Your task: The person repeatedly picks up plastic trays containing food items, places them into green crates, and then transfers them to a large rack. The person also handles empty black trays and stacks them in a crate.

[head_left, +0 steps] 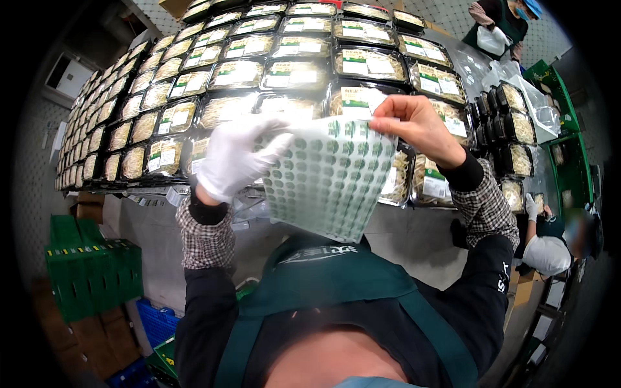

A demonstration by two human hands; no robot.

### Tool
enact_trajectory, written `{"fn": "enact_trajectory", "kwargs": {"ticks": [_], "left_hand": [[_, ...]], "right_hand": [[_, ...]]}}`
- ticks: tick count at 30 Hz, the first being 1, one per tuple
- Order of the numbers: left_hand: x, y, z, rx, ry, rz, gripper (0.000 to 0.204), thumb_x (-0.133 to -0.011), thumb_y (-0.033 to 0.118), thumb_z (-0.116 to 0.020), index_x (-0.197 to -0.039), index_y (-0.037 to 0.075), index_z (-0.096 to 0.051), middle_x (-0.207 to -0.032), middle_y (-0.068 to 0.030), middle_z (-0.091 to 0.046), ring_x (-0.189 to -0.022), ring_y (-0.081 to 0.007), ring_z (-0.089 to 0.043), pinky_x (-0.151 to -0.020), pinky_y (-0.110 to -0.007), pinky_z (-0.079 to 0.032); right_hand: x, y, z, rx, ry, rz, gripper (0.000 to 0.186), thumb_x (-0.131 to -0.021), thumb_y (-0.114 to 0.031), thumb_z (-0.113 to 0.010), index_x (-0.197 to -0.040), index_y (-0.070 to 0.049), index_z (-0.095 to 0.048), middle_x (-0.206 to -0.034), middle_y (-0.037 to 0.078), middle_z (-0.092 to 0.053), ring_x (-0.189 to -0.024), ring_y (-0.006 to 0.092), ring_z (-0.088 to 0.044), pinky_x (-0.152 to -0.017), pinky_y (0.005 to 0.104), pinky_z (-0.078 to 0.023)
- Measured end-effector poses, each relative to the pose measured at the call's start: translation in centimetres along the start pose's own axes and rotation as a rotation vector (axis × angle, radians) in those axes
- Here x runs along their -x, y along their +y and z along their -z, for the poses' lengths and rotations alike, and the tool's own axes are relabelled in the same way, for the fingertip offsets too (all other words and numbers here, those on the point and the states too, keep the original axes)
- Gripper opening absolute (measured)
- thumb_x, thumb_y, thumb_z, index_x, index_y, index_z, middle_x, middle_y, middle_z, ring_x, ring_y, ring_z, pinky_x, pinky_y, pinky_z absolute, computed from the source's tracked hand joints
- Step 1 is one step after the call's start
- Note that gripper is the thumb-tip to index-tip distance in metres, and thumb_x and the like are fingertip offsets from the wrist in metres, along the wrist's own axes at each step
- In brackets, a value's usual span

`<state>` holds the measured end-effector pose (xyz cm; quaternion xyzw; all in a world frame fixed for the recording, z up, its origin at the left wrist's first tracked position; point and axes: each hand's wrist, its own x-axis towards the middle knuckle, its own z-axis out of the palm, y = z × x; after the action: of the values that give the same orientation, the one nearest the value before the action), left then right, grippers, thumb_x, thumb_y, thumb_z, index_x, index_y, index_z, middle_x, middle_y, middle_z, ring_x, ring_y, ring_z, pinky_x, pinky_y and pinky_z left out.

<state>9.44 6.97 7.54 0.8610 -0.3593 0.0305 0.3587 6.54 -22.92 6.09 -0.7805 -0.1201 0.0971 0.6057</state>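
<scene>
A translucent sheet of small green round labels [326, 174] hangs in front of my chest, at the near edge of the table. My left hand [242, 155], in a white glove, grips its left side, with some fingers hidden behind it. At the upper right corner, my bare right hand [414, 126] pinches the sheet between thumb and fingers; whether a single label is lifted there I cannot tell. Just beyond the sheet stand black trays of pale sprouts under clear film [294, 74], many bearing green and white labels.
More packed trays [132, 129] cover the table in stacked rows to the left. At the right stand tray stacks [517, 126], a white bin [540, 107] and green crates [572, 161]. Two co-workers [501, 32] [550, 249] are at the right. Green crates [94, 271] stand lower left.
</scene>
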Motion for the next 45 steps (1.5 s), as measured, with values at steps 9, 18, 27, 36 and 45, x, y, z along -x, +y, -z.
{"fn": "enact_trajectory", "kwargs": {"ticks": [9, 18, 27, 36, 45], "left_hand": [[3.4, -0.4, -1.3, 0.347, 0.004, 0.121, 0.016, -0.084, 0.008, -0.066, -0.099, 0.002, -0.064, -0.076, -0.0031, -0.068, -0.063, -0.0050, -0.061, -0.057, -0.020, -0.048], [6.9, -3.0, 0.4, 0.145, 0.011, -0.244, 0.013, -0.088, 0.009, -0.061, -0.097, 0.002, -0.067, -0.075, -0.0048, -0.065, -0.063, -0.0111, -0.058, -0.058, -0.024, -0.046], [7.9, -3.6, 1.0, 0.101, -0.096, -0.425, 0.021, -0.085, 0.016, -0.060, -0.104, 0.007, -0.065, -0.082, -0.0123, -0.065, -0.068, -0.0273, -0.061, -0.063, -0.035, -0.048], [7.9, -4.7, 0.0, 0.484, -0.655, 0.097, 0.015, -0.084, 0.017, -0.065, -0.087, 0.003, -0.069, -0.070, -0.0051, -0.061, -0.063, -0.0105, -0.057, -0.058, -0.025, -0.046], [7.3, -4.4, 0.8, 0.405, -0.595, -0.081, 0.011, -0.082, 0.012, -0.066, -0.089, 0.004, -0.068, -0.074, -0.0057, -0.063, -0.065, -0.0146, -0.060, -0.061, -0.026, -0.047]], "right_hand": [[3.0, -1.9, -5.2, 0.060, 0.229, 0.115, 0.011, -0.082, -0.010, -0.070, -0.083, 0.001, -0.068, -0.076, 0.000, -0.065, -0.068, 0.0033, -0.055, -0.061, 0.0184, -0.044], [2.3, -5.6, -10.0, 0.924, 0.475, 0.586, 0.056, -0.066, -0.022, -0.081, -0.113, -0.004, -0.055, -0.109, 0.010, -0.059, -0.097, 0.0185, -0.057, -0.080, 0.0320, -0.049], [3.7, -6.8, -15.5, 1.130, 0.211, 0.607, 0.032, -0.070, -0.015, -0.073, -0.100, -0.015, -0.066, -0.088, -0.001, -0.060, -0.084, 0.0169, -0.056, -0.083, 0.0349, -0.042], [8.1, 0.2, -11.7, -0.207, 0.706, 0.052, 0.036, -0.084, -0.002, -0.062, -0.119, -0.004, -0.056, -0.102, 0.003, -0.057, -0.084, 0.0101, -0.055, -0.078, 0.0244, -0.047], [6.3, 8.6, -9.1, 0.889, 0.837, 0.115, 0.053, -0.078, 0.003, -0.062, -0.127, -0.006, -0.047, -0.113, 0.012, -0.055, -0.081, 0.0175, -0.061, -0.075, 0.0280, -0.049]]}}
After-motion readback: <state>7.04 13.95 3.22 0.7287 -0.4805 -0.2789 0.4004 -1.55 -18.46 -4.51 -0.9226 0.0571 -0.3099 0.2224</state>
